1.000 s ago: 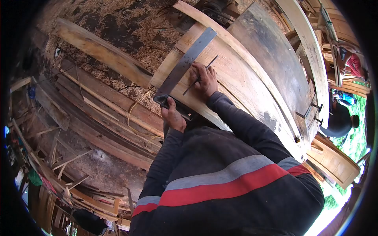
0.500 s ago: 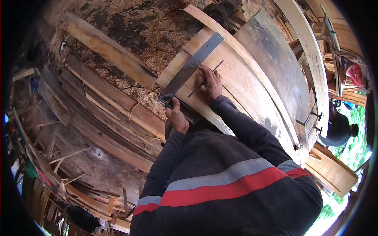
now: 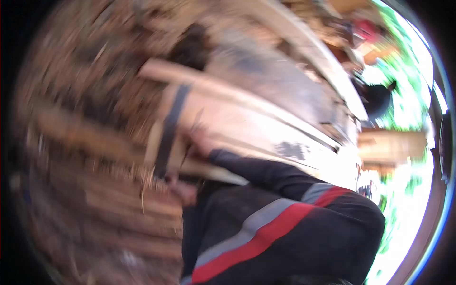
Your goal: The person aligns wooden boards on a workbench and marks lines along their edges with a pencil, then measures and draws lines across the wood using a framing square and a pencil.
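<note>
A dark metal square (image 3: 172, 128) lies across the end of a pale wooden board (image 3: 237, 114). At the square's near end is my left hand (image 3: 182, 191), closed on its stock; motion blur smears the fingers. My right hand (image 3: 202, 141) rests on the board just right of the blade, closed around a thin dark pencil-like stick (image 3: 197, 115). The stick's tip is too blurred to make out.
A long curved plank (image 3: 247, 99) runs along the board's far side, with a wide grey panel (image 3: 266, 71) beyond it. Blurred timber (image 3: 114, 199) covers the left. A person in dark clothing (image 3: 377, 100) is at the upper right.
My head has turned, so the whole scene has swung left and tilted, with heavy blur. Both hands remain at the square and the board.
</note>
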`<state>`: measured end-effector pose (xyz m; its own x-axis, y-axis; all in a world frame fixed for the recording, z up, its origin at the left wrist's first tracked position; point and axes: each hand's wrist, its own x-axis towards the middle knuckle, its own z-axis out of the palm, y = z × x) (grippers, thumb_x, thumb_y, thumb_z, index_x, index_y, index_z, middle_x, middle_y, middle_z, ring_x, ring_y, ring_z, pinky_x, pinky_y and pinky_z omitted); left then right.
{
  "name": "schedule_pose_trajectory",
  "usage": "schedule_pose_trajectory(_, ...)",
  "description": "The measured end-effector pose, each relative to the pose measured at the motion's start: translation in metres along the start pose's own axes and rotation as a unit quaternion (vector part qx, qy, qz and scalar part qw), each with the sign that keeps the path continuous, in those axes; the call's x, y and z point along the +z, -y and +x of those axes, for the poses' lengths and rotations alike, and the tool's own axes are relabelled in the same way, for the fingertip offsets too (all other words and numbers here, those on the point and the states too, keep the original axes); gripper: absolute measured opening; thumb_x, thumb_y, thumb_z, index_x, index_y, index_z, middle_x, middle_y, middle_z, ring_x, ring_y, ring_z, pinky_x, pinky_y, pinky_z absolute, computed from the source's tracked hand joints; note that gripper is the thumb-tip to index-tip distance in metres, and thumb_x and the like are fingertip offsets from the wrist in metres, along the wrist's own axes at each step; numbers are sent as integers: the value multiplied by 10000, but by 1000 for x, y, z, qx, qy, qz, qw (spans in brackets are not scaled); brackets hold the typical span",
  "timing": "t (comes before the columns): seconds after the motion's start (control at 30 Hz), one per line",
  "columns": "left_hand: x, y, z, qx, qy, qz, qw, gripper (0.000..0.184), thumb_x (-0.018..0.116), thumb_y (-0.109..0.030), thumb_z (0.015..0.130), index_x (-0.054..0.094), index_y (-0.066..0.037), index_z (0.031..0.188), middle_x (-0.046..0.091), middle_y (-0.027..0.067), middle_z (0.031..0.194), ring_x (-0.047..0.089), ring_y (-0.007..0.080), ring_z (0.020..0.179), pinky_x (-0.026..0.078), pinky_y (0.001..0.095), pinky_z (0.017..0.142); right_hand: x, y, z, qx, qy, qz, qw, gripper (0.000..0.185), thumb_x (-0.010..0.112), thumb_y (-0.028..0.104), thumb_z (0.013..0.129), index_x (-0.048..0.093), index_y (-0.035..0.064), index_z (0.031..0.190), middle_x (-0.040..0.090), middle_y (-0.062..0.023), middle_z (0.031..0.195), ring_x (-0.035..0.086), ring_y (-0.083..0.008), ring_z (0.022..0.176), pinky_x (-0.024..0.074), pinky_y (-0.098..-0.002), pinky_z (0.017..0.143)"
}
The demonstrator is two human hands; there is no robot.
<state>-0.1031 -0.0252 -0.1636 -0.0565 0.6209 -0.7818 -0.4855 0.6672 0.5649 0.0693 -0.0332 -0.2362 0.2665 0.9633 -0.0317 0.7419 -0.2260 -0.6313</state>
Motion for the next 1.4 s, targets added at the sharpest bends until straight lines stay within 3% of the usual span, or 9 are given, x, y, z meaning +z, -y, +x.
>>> schedule_pose_trajectory(0.07, 2, -10, 4, -5, 12, 40, 999, 529, 710, -364, 917, 550, -45, 1307, 608, 172, 1267, 617, 310, 1071, 543, 510, 873, 2, 4, 12, -28, -3, -154, 988, 800, 685, 187, 782, 353, 97, 1504, 562, -204, 1242, 516, -395, 1150, 328, -500, 1104)
schedule_pose_trajectory(0.13, -5, -7, 13, -5, 14, 62, 998, 551, 696, -409, 917, 556, -48, 1309, 609, 199, 1267, 630, 343, 1057, 565, 561, 840, -24, 24, 20, 32, 65, -8, 997, 827, 701, 196, 725, 374, 113, 1481, 553, -181, 1253, 498, -388, 1160, 353, -495, 1058)
schedule_pose_trajectory(0.23, -27, 12, 51, -18, 71, -4, 997, 558, 692, -419, 920, 564, -6, 1272, 612, 168, 1253, 623, 323, 1064, 552, 477, 906, -30, 28, 18, -71, -105, -83, 988, 773, 761, 299, 692, 461, 124, 1383, 574, -151, 1180, 516, -351, 1112, 374, -496, 1016)
schedule_pose_trajectory(0.33, -9, -13, 28, 25, 22, 49, 998, 460, 675, -295, 917, 585, 14, 1246, 612, 156, 1226, 607, 310, 1059, 532, 456, 940, -12, 17, 14, -78, -119, -93, 986, 644, 656, 218, 812, 442, 116, 1411, 557, -168, 1256, 516, -360, 1145, 386, -486, 1027)
schedule_pose_trajectory(0.4, -38, 7, 63, 40, 81, -12, 996, 430, 684, -199, 870, 601, 9, 1237, 616, 134, 1222, 600, 269, 1039, 518, 420, 936, -31, 30, 11, 35, 10, 9, 999, 594, 580, 144, 867, 423, 137, 1440, 536, -184, 1340, 521, -385, 1149, 398, -508, 1034)
schedule_pose_trajectory(0.53, -48, 4, 65, -79, -37, 98, 991, 452, 733, -315, 895, 620, -30, 1226, 611, 105, 1162, 582, 242, 968, 528, 446, 841, -21, 13, 7, -38, -32, 6, 999, 943, 754, 144, 619, 385, 125, 1487, 525, -141, 1410, 504, -399, 1219, 385, -507, 1064)
schedule_pose_trajectory(0.57, -18, 7, 40, 62, -11, -6, 998, 431, 752, -288, 887, 626, -20, 1200, 624, 92, 1133, 597, 232, 940, 531, 429, 834, -25, 13, 6, -36, -35, 22, 999, 900, 731, 123, 624, 408, 121, 1464, 543, -140, 1394, 519, -397, 1208, 395, -507, 1047)
schedule_pose_trajectory(0.77, -4, -11, 26, 57, -27, -65, 996, 370, 689, -170, 955, 565, -30, 1274, 619, 75, 1239, 600, 224, 1088, 497, 393, 959, -44, 54, 19, -11, -90, -3, 996, 414, 647, 151, 876, 544, 102, 1275, 614, -135, 1303, 570, -374, 1134, 418, -473, 983)
schedule_pose_trajectory(1.4, 7, -34, 31, 25, -7, -82, 996, 339, 677, -207, 970, 565, -17, 1228, 627, 95, 1177, 616, 229, 1041, 511, 392, 925, -51, 59, 21, -7, -91, -10, 996, 329, 639, 164, 916, 575, 99, 1232, 623, -125, 1293, 571, -357, 1121, 427, -451, 974)
